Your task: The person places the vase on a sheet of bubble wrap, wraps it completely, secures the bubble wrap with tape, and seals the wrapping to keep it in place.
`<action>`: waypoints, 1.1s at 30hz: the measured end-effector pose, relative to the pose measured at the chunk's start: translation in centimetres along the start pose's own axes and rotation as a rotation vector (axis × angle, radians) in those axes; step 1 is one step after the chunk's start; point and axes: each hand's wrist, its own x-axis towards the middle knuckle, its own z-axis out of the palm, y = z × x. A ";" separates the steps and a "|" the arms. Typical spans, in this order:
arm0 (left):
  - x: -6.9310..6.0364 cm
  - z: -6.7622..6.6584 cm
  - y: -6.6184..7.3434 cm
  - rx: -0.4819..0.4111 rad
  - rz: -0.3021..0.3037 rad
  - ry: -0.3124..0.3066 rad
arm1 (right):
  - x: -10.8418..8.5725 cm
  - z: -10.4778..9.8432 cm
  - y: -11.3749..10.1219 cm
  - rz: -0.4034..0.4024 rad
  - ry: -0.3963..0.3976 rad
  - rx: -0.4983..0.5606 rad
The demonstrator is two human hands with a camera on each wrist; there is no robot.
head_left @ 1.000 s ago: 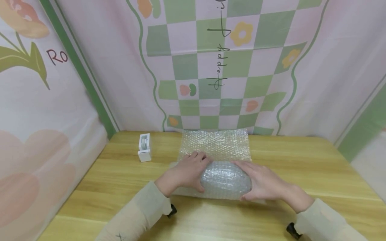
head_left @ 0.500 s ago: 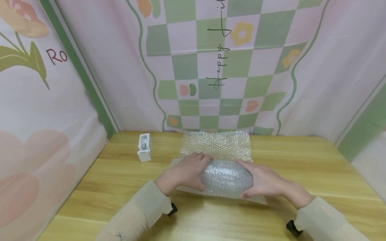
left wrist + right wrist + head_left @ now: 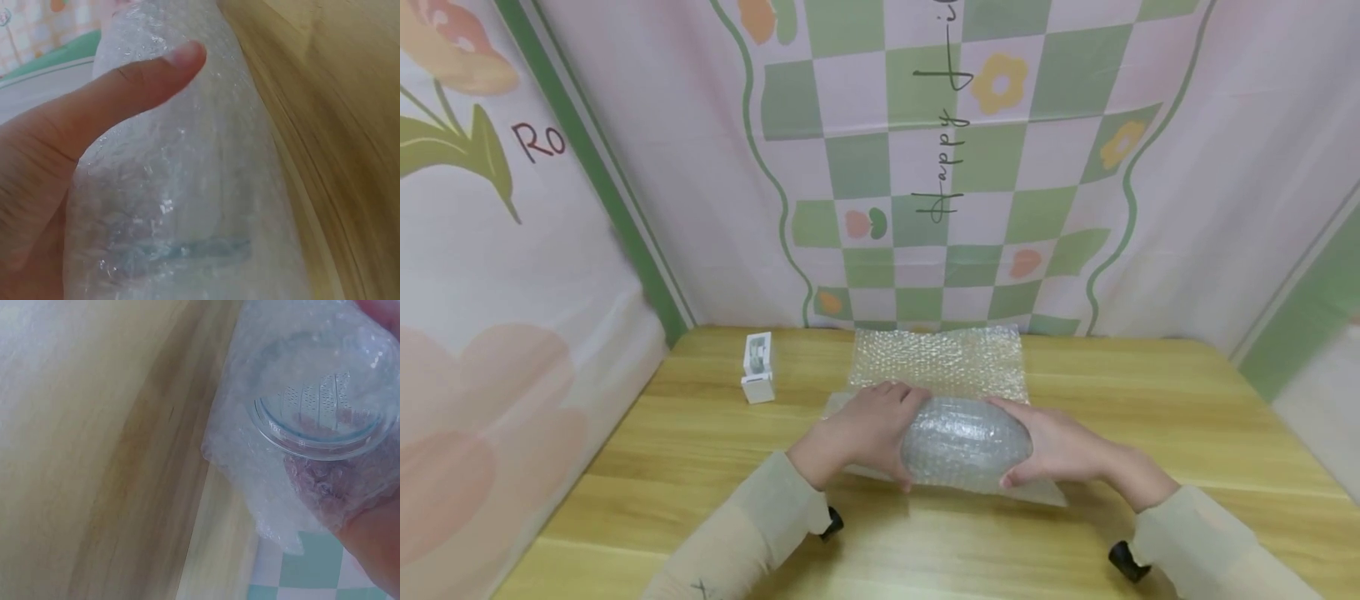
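Note:
A clear glass, its round rim visible in the right wrist view, lies on its side in a roll of bubble wrap. My left hand grips the left end of the roll from above, with its thumb on the near side. In the left wrist view that thumb lies across the wrap, above a dim bluish-green band seen through it. My right hand holds the roll's right end, thumb low on the near side. Flat bubble wrap stretches from behind the roll to the table's back edge.
A small white open box with a greyish item inside stands at the back left of the wooden table. A patterned cloth hangs behind the table, and another cloth hangs at the left.
The roll has shifted very slightly to the right between my hands. A lower right corner of the wrap now sticks out under my right hand. My grip stays on both ends.

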 end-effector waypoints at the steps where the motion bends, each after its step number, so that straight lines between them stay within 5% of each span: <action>1: 0.0 0.0 0.0 -0.002 0.000 0.000 | 0.0 -0.1 0.0 -0.002 -0.005 0.010; 33: 0.5 0.3 -0.2 -0.018 0.009 -0.029 | 0.5 -0.8 1.3 -0.048 -0.218 0.398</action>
